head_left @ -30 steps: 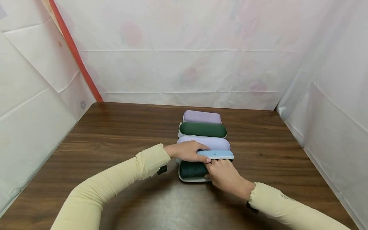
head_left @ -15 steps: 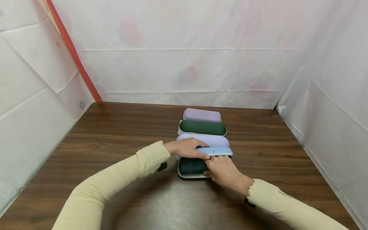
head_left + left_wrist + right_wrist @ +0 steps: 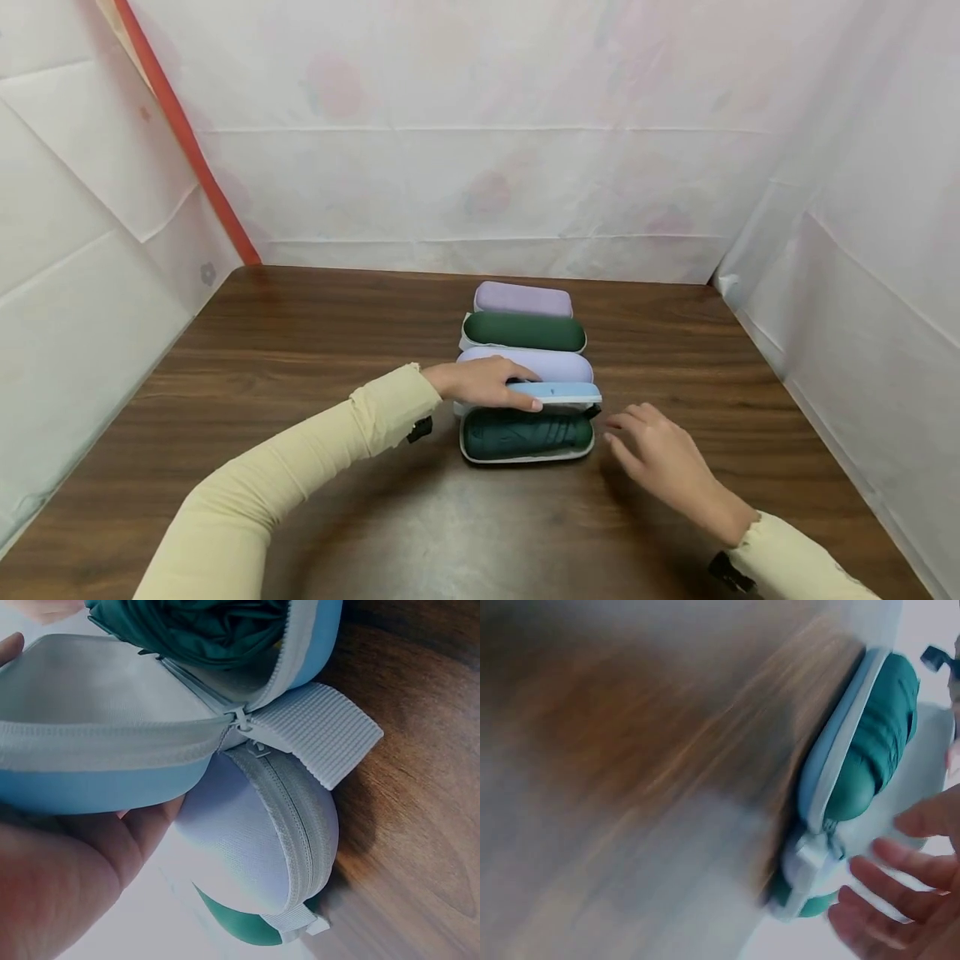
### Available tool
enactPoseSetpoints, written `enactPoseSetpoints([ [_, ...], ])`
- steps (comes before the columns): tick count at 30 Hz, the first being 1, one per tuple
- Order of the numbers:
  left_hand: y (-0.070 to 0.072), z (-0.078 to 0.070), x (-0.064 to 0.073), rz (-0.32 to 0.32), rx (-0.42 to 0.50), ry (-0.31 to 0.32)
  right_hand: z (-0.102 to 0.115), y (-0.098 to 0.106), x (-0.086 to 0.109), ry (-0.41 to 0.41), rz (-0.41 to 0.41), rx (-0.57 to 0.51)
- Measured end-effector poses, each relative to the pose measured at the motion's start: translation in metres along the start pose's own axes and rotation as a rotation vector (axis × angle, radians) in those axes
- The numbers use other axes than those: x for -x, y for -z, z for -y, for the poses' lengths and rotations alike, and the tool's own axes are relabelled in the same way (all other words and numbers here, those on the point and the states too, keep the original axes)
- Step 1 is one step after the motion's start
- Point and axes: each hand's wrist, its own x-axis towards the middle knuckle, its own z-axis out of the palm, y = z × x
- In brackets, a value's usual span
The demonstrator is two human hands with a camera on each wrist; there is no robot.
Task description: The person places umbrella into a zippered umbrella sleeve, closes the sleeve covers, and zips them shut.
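A light blue zippered case [image 3: 97, 784] lies open at the near end of a row of cases. In its lower half sits a dark green folded umbrella [image 3: 525, 433], its bunched fabric showing in the left wrist view. My left hand [image 3: 483, 385] grips the raised lid, thumb on the near side and fingers behind it. To the right of the case, my right hand [image 3: 663, 450] is apart from it, fingers spread and loosely bent, holding nothing. A pale grey webbing tab [image 3: 322, 727] sticks out at the case's hinge end.
Behind the blue case stand a lavender case [image 3: 570, 365], a dark green case [image 3: 525, 331] and a purple case [image 3: 523, 298], lined up close together. All are on a dark wood table [image 3: 337, 333]. Pale patterned sheets [image 3: 450, 167] hang round the back and sides.
My right hand has let go of the umbrella and moved right, off the case, uncovering the umbrella's right end. My left hand still holds the lid up.
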Motion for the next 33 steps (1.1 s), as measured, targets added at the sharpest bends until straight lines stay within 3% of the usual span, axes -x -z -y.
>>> enactPoseSetpoints([
  [3, 0.001, -0.001, 0.0, 0.007, 0.013, 0.009, -0.004, 0.001, 0.004, -0.138, 0.112, -0.044],
  [7, 0.002, -0.001, 0.001, 0.014, 0.019, 0.014, -0.003, -0.002, 0.002, -0.185, 0.204, -0.129],
  [12, 0.002, -0.001, 0.001, 0.018, 0.007, 0.017, 0.001, -0.008, 0.0, -0.145, 0.239, -0.198],
  [21, 0.001, -0.003, 0.002, 0.019, 0.002, 0.014, 0.008, -0.017, -0.006, -0.032, 0.261, -0.209],
  [33, 0.0, -0.003, 0.002, 0.024, -0.019, 0.017, 0.007, -0.024, -0.018, -0.061, 0.318, -0.329],
])
